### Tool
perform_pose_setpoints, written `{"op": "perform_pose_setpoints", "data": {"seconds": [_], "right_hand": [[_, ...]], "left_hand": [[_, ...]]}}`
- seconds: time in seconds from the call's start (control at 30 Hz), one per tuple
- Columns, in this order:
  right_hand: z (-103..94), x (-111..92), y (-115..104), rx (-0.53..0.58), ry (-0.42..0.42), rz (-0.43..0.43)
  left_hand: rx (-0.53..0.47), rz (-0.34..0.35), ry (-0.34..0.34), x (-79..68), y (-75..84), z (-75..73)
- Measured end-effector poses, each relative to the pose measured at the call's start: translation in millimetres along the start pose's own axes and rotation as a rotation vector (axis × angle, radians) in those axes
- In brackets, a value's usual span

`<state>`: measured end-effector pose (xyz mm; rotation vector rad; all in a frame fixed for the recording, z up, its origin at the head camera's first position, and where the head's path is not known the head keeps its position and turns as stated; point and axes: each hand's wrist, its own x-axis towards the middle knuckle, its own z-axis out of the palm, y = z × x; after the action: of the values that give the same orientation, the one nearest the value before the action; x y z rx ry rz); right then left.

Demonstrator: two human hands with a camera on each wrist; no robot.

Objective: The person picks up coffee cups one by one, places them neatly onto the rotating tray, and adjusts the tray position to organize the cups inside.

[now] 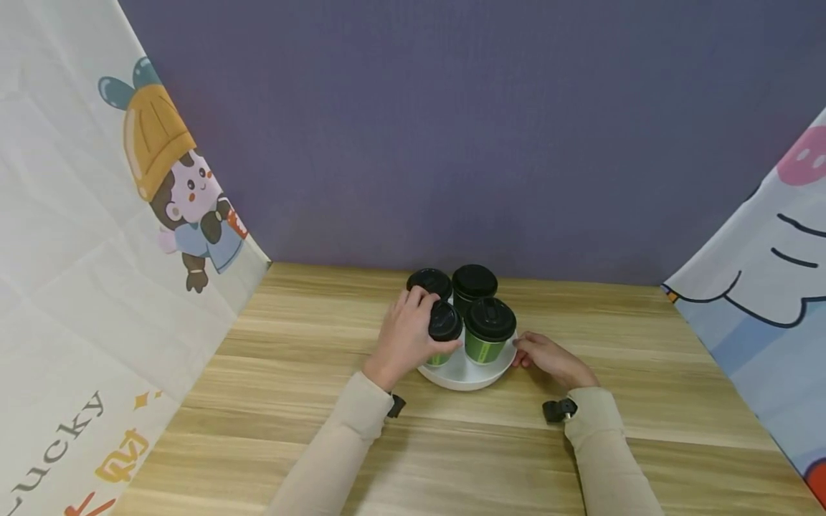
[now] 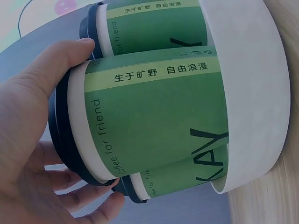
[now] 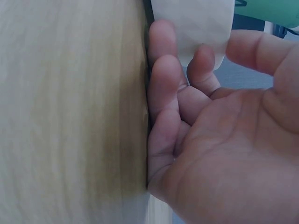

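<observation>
Several green paper coffee cups with black lids stand upright, close together, in a round white tray (image 1: 467, 381). My left hand (image 1: 405, 335) grips the front left cup (image 2: 156, 112) around its black lid (image 1: 445, 322), thumb on the near side and fingers spread round the far side. In the left wrist view this cup's base sits behind the tray's wall. Beside it stands the front right cup (image 1: 484, 349). At the tray's right edge, my right hand (image 1: 550, 360) holds the rim between thumb and curled fingers (image 3: 163, 84), which lie low along the tabletop.
Two more lidded cups make up the back row, left (image 1: 430, 282) and right (image 1: 475, 281). The wood-grain table (image 1: 290, 401) meets a dark blue panel (image 1: 464, 143) behind the tray. Printed white sheets hang at the left (image 1: 77, 236) and right (image 1: 768, 287).
</observation>
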<state>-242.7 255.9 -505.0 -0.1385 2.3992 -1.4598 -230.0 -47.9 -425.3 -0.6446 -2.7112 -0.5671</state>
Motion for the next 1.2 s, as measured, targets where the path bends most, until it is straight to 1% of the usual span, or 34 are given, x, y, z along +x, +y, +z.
{"op": "perform_pose_setpoints", "data": {"seconds": [0.07, 0.3, 0.5, 0.97, 1.2], "right_hand": [[-0.7, 0.0, -0.9, 0.0, -0.003, 0.0], [-3.0, 0.0, -4.0, 0.004, -0.012, -0.004], [-4.8, -0.3, -5.5, -0.001, -0.016, -0.004], [-8.8, 1.5, -4.3, -0.003, -0.011, -0.019], [-8.7, 1.4, -4.8, -0.01, -0.008, -0.018]], "left_hand": [[-0.002, 0.003, -0.006, 0.1, 0.8, 0.3], [0.047, 0.017, -0.018, 0.9, 3.9, 1.5], [0.018, 0.022, -0.016, 1.8, 5.3, 3.4], [0.025, 0.038, -0.034, 2.3, 7.4, 3.7], [0.003, 0.044, -0.032, 1.7, 5.3, 5.7]]}}
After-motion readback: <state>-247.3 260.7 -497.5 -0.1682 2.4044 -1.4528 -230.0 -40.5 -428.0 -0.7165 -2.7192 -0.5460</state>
